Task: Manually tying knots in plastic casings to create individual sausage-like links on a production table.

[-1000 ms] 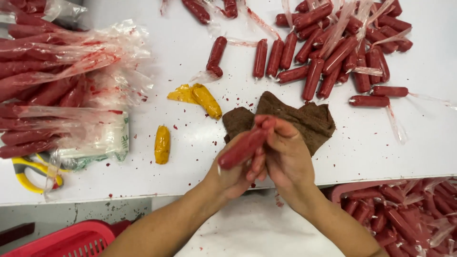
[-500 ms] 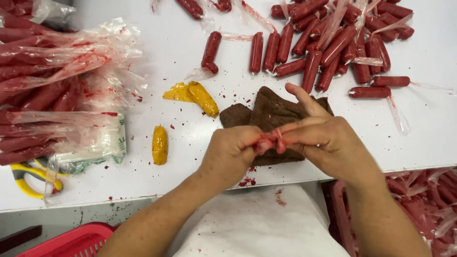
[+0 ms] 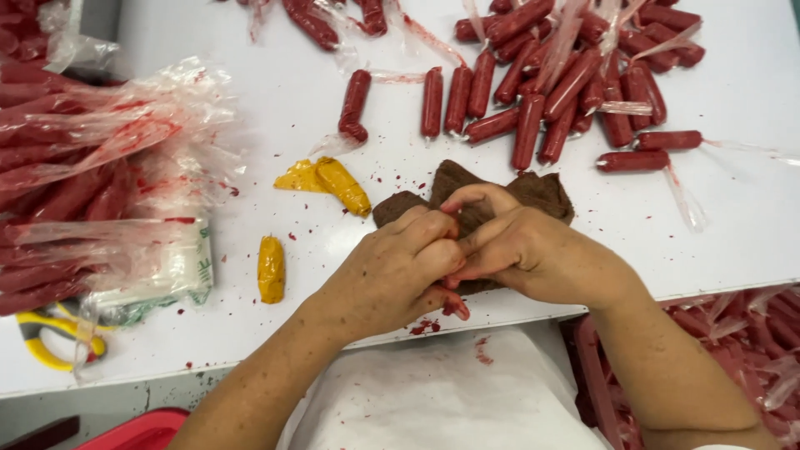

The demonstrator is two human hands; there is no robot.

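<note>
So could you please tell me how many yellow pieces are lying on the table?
2. One yellow piece lies left of the brown cloth, with a flattened yellow scrap at its left end. The other lies nearer the table edge, left of the left hand. Plastic may hide more.

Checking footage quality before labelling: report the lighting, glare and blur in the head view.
Head view: even overhead light, soft faint shadows under the left hand and right hand; the white table is bright, nearly washed out; mild glare on the plastic wrap; the red sausages are sharp, the hands slightly soft.
</note>
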